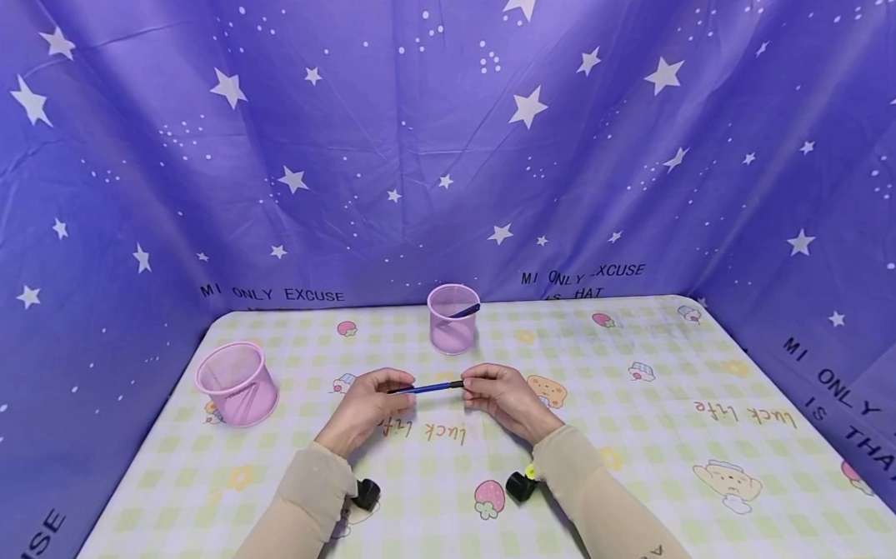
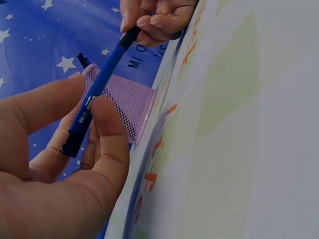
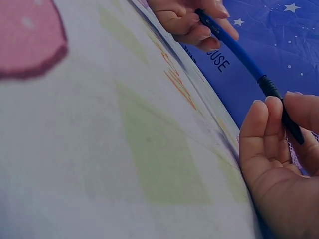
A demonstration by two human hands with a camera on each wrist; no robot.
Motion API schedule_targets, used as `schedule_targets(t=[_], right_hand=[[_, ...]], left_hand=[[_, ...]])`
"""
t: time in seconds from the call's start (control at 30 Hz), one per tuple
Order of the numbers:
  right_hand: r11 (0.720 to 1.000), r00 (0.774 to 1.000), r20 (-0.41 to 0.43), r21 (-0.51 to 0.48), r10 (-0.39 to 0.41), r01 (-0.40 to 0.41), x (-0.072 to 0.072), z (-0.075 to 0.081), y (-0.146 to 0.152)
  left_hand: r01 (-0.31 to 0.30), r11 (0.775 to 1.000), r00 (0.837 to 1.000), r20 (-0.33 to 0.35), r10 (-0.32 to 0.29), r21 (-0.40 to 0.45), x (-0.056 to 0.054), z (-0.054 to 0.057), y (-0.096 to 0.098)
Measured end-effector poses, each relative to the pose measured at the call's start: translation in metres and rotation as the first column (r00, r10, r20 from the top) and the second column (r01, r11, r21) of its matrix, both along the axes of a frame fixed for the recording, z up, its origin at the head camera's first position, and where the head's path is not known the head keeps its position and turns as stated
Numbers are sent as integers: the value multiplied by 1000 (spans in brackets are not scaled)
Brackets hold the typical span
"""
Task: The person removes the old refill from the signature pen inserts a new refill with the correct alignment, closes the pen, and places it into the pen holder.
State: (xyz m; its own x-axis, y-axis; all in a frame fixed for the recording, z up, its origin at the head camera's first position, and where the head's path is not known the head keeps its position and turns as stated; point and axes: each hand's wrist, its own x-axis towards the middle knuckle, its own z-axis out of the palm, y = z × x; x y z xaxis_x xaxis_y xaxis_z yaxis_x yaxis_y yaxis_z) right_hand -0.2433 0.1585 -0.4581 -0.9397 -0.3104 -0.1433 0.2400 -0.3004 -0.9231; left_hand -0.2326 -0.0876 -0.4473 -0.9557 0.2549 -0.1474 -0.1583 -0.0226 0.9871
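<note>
A blue pen (image 1: 436, 387) with a black grip lies level between both hands, just above the tablecloth. My left hand (image 1: 371, 405) pinches its clip end between thumb and fingers; in the left wrist view the dark clip end of the pen (image 2: 79, 127) sticks out below the thumb. At the other end, my right hand (image 1: 504, 394) pinches the black grip near the tip. The right wrist view shows the pen's pointed tip (image 3: 295, 132) poking out past the right thumb and fingers.
Behind the hands stands a pink mesh cup (image 1: 453, 333) with a dark blue pen (image 1: 466, 311) leaning in it. A second pink mesh cup (image 1: 246, 397) is at the left. The checked tablecloth (image 1: 652, 471) reaches a purple star-patterned curtain (image 1: 412, 148) at the back.
</note>
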Motion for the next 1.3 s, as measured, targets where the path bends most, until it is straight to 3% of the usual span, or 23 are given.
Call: schedule_targets(t=[0.43, 0.8, 0.9, 1.0, 1.17, 1.3], right_hand=[[999, 999, 2, -6, 32, -32, 0, 0, 0], [1000, 1000, 4, -4, 23, -22, 0, 0, 0], [1000, 1000, 3, -4, 23, -23, 0, 0, 0], [1000, 1000, 3, -6, 27, -27, 0, 0, 0], [1000, 1000, 3, -3, 29, -29, 0, 0, 0], [1000, 1000, 7, -1, 29, -29, 0, 0, 0]], left_hand=[[-47, 999, 999, 20, 47, 15, 0, 1, 2], [2, 999, 999, 47, -4, 49, 1, 2, 1], [14, 1000, 1000, 9, -14, -5, 2, 3, 1], [10, 995, 997, -76, -17, -94, 4, 6, 1], [-50, 968, 973, -230, -9, -246, 9, 11, 5], [-92, 956, 969, -247, 21, -279, 10, 13, 8]])
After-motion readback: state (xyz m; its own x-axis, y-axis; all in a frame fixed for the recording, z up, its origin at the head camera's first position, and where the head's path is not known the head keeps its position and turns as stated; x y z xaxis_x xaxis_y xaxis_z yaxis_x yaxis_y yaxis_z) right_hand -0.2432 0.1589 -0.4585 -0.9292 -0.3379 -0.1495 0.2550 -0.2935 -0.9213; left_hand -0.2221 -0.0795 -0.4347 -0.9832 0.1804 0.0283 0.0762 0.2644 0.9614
